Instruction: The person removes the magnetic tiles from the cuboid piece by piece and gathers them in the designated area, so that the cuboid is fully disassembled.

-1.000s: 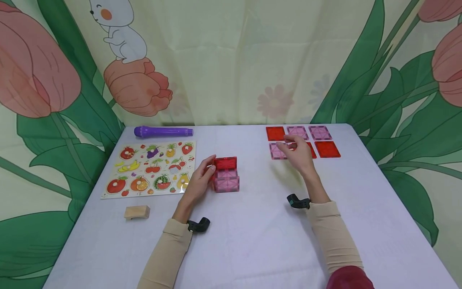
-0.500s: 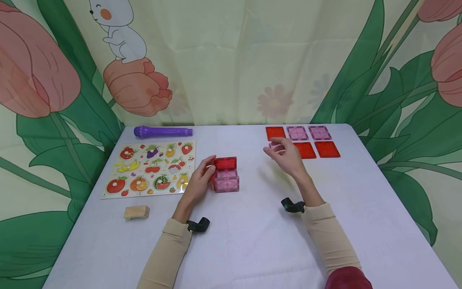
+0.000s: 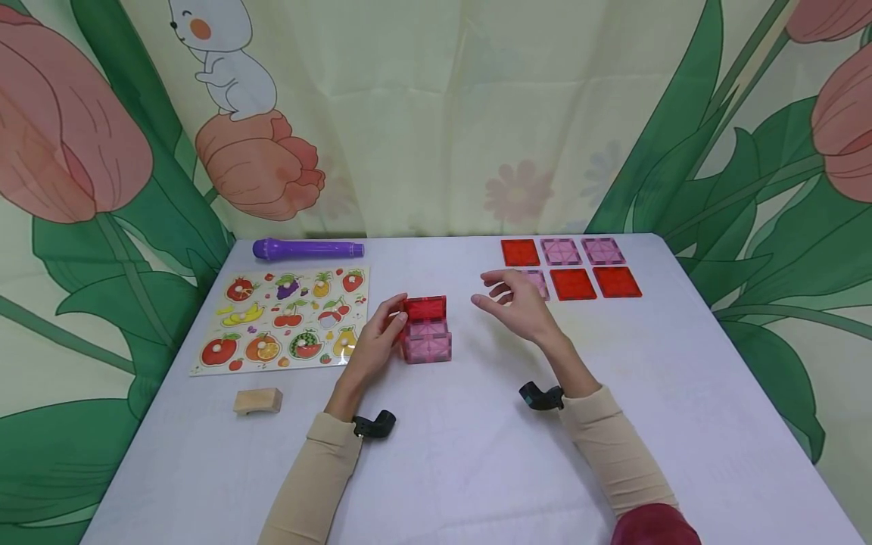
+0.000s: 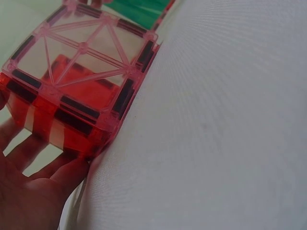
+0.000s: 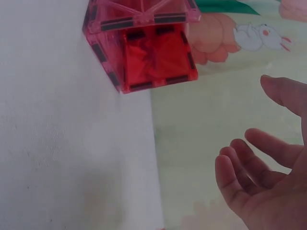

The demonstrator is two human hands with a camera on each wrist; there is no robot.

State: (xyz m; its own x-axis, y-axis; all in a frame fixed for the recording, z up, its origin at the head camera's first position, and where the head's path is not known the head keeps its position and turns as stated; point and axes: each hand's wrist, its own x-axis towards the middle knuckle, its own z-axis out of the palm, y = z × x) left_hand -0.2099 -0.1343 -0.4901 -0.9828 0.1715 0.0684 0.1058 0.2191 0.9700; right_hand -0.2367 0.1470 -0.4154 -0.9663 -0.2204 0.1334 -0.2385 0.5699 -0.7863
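Observation:
Mid-table stands a box (image 3: 428, 347) of translucent magnetic tiles, with pink and red panels showing dark magnets along their edges. My left hand (image 3: 372, 341) is at its left side. In the left wrist view, the fingers (image 4: 67, 175) rest against a red panel (image 4: 53, 120) beside the pink latticed face (image 4: 81, 52). To the right of the box, my right hand (image 3: 518, 306) hovers above the table, thumb apart from loosely bent fingers and nothing held. Behind it lie flat red and pink tiles in two rows, including a red tile (image 3: 574, 284); the hand partly covers one pink tile (image 3: 538, 281).
A purple toy microphone (image 3: 309, 249) lies at the back left. In front of it is a fruit picture board (image 3: 282, 322), with a small wooden block (image 3: 258, 400) nearer me. A patterned curtain (image 3: 422, 113) hangs behind the white table (image 3: 463, 469).
My right hand has moved left and slightly toward me, away from the flat tiles, uncovering a red one. My left hand and the tile box stay in place.

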